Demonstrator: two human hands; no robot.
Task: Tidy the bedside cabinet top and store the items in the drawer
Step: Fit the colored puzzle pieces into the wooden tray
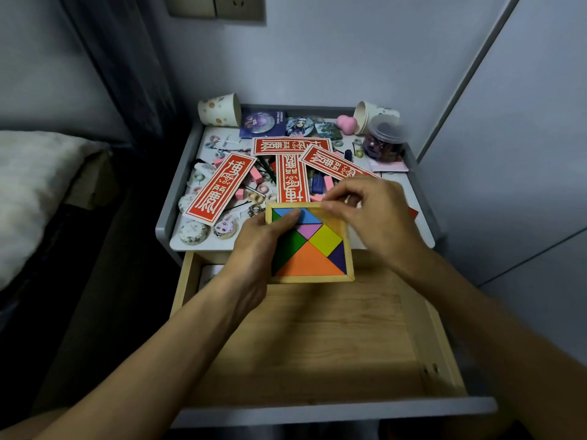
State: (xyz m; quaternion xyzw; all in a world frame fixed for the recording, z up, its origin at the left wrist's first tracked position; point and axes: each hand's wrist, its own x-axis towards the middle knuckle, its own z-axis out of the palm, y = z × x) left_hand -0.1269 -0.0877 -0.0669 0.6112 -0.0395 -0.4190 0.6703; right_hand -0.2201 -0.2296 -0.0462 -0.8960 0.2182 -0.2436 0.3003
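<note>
Above the open drawer [317, 344], at the front edge of the cabinet top [176, 198], the tangram puzzle [320, 249] is held roughly flat. It looks a light, stiff wooden tray whose loose pieces would likely spill if tipped, so its frame edges are best to hold. The left hand [263, 239] grips its left side, thumb on the blue piece; the right hand [371, 214], fingers curled, pinches the far right rim.

Bedroom in a home. Grey bedside cabinet [165, 231] stands against the wall, its wooden drawer [317, 344] pulled out below the top. Left of cabinet: a bed [79, 198] with a white pillow [35, 185], and a dark curtain [127, 65] behind. Wall socket [219, 6] above cabinet. On the cabinet, personal clutter: anime badges [262, 122] and a paper cup [219, 109].
</note>
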